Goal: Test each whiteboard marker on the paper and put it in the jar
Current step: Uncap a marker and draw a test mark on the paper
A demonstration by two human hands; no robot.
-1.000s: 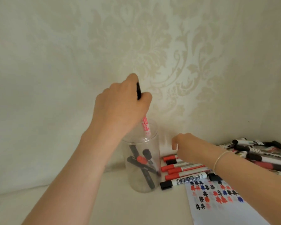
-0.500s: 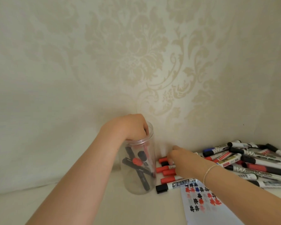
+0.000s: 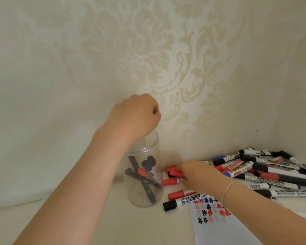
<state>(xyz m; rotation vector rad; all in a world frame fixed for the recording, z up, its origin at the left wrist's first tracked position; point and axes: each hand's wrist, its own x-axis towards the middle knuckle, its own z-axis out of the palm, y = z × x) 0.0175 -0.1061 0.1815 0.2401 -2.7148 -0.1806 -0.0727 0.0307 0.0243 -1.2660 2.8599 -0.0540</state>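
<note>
A clear plastic jar stands upright on the cream table and holds several black and red markers. My left hand hovers just above the jar's mouth, fingers curled in, with nothing in it. To the right of the jar, my right hand lies palm down on a row of red-capped markers, fingers closed around one red marker. The test paper, marked with red, black and blue hash signs, lies in front of that row.
A pile of several whiteboard markers lies at the right against the wall. A black-capped marker and a red-capped one lie between jar and paper. The patterned wall rises right behind the jar.
My left hand dropped its marker into the jar, dipped into the mouth, and has now lifted out with nothing in it. My right hand settled onto the red markers and closed on one.
</note>
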